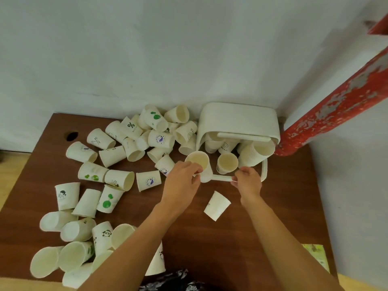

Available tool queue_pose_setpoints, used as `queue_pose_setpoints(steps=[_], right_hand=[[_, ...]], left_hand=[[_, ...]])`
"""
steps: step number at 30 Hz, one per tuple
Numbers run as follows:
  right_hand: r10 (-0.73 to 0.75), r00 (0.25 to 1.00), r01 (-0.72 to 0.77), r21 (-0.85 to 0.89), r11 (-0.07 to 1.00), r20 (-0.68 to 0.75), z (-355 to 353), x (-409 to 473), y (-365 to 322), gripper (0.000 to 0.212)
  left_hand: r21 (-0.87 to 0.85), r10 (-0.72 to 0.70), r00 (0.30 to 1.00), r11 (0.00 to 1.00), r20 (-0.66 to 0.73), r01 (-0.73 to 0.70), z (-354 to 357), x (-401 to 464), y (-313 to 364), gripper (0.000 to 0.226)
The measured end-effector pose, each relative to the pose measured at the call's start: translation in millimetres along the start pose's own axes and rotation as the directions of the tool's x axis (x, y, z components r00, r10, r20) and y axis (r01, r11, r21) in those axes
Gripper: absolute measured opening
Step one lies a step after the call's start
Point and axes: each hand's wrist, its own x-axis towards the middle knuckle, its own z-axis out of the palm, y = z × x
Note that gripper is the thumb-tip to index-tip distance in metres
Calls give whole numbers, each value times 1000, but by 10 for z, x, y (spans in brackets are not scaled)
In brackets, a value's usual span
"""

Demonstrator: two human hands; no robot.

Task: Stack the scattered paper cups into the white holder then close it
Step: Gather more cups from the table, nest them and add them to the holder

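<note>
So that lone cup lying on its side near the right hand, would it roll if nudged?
Probably: the lone cup lies on its side on the smooth table, and would likely curve, being tapered. It looks like thin paper, so probably light and easily crushed.

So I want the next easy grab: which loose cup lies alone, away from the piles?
The plain white paper cup on its side between the two forearms, just below the right hand; bare wooden table surrounds it, touching no other cup.
</note>
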Motion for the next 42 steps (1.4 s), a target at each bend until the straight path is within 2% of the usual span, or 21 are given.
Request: queue_pose_setpoints(steps=[5,7,9,12,19,22,24,27,29,32,34,36,42], right_hand=[[-33,980,87,-274,958,196,-217,36,282,19],[-44,955,182,-464,867,293,-321,55,428,20],[-48,922,279,-573,771,384,-398,76,576,31],[-9,898,306,-610,731,439,-450,95,739,39],[110,881,262,-668,697,460,-501,131,885,18],[120,862,274,-652,707,492,-512,128,851,8],[64,868,304,-628,716,493,-529,93,752,9],[-102,885,358,-524,772,455,-550,3,515,9],[-234,879,424,-455,783,415,-552,-74,326,17],[-502,792,610,-470,639,346,-503,-153,99,19],[-604,737,660,-514,547,303,-439,-160,-15,17],[-627,717,666,-564,488,305,-356,-136,-91,18],[-534,748,635,-660,402,394,-111,-27,-159,27]], left_hand=[[48,102,995,994,22,-102,358,292,131,17],[75,131,991,988,39,-133,531,409,153,15],[107,157,987,981,40,-161,672,504,192,15],[122,183,983,975,33,-186,827,621,242,16],[160,131,980,975,147,-154,1071,758,231,24],[125,114,985,984,132,-131,1064,726,192,34],[88,85,991,992,107,-95,1019,662,124,32],[60,-8,993,998,116,1,918,506,-79,24],[60,-80,988,996,131,72,844,379,-244,21],[86,-164,976,985,143,153,720,221,-456,16],[99,-210,967,975,144,197,634,153,-549,17],[103,-234,964,970,128,222,549,106,-613,19],[78,-272,961,960,56,268,330,6,-735,23]])
